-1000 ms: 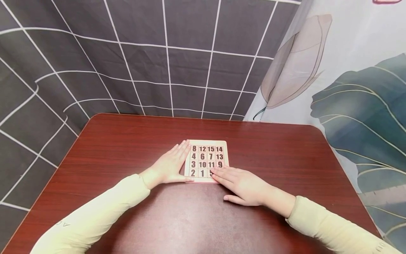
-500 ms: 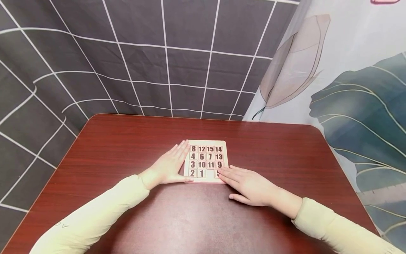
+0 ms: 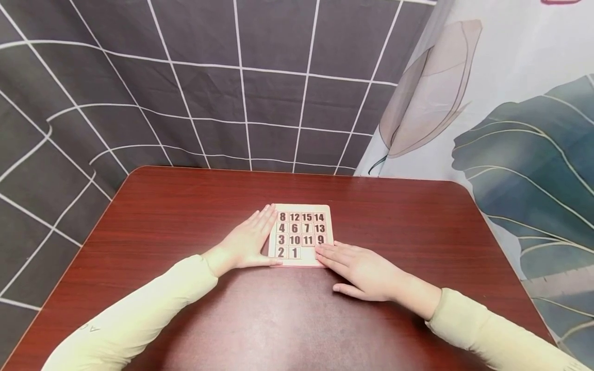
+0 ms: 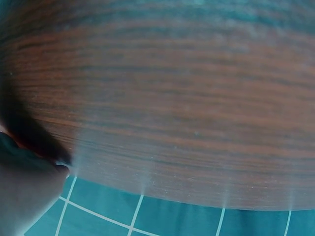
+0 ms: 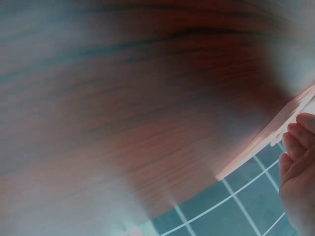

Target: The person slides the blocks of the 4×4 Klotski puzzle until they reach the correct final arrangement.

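A pale square sliding number puzzle [image 3: 307,262] lies flat on the table, its black-numbered tiles set in rows. Along its left edge rest the straight fingers of my left hand [image 3: 243,241], the thumb stretched along the near left corner. My right hand [image 3: 366,270] lies palm down at the right, straight fingertips on the lower right corner, covering the tile there. A bare slot shows in the bottom row between the 1 tile [image 3: 294,253] and those fingertips. In the right wrist view, the puzzle's edge [image 5: 266,135] runs beside my fingers; the left wrist view catches only part of my left hand [image 4: 29,194].
The puzzle stands around the middle of a glossy red-brown wooden table [image 3: 185,201]. A dark cloth with a white grid [image 3: 274,98] hangs behind the table, and a leaf-patterned curtain [image 3: 524,149] hangs on the right.
My right hand has moved slightly right, sliding the 5 tile from the bottom row's third place into the right corner and baring the slot beside the 1. My left hand has stayed put.
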Demonstrator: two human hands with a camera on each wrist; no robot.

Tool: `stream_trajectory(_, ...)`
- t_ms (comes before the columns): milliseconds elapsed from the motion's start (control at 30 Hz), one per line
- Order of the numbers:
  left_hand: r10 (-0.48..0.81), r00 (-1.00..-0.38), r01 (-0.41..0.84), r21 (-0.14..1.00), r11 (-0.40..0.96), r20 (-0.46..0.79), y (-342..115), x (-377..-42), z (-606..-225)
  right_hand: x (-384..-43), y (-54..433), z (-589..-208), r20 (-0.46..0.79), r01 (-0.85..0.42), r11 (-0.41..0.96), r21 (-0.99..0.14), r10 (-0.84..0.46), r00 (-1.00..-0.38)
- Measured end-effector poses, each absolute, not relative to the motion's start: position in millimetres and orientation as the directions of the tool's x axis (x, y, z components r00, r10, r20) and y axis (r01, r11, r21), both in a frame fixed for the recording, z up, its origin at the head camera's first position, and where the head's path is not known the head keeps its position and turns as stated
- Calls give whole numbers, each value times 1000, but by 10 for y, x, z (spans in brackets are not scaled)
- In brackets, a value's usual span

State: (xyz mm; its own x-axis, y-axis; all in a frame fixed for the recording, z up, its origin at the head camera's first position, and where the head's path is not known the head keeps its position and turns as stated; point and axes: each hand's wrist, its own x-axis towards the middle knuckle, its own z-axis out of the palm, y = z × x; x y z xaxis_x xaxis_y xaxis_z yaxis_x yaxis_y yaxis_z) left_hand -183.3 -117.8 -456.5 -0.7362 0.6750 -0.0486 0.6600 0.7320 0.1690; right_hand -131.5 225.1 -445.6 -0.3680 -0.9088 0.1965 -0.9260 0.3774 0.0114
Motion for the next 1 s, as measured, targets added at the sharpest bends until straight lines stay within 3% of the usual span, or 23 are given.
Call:
stream_trajectory(500, 678, -734, 664, 170, 729, -43, -1188, -1838, -4582, -1386, 1818, -4484, 133, -945, 326, 11, -937, -321)
stream_trajectory(1000, 677, -735, 663, 165, 731, -46, -1177, -1840, -4580, -1348, 2095, -4470, 169, -934, 356, -33, -919, -357)
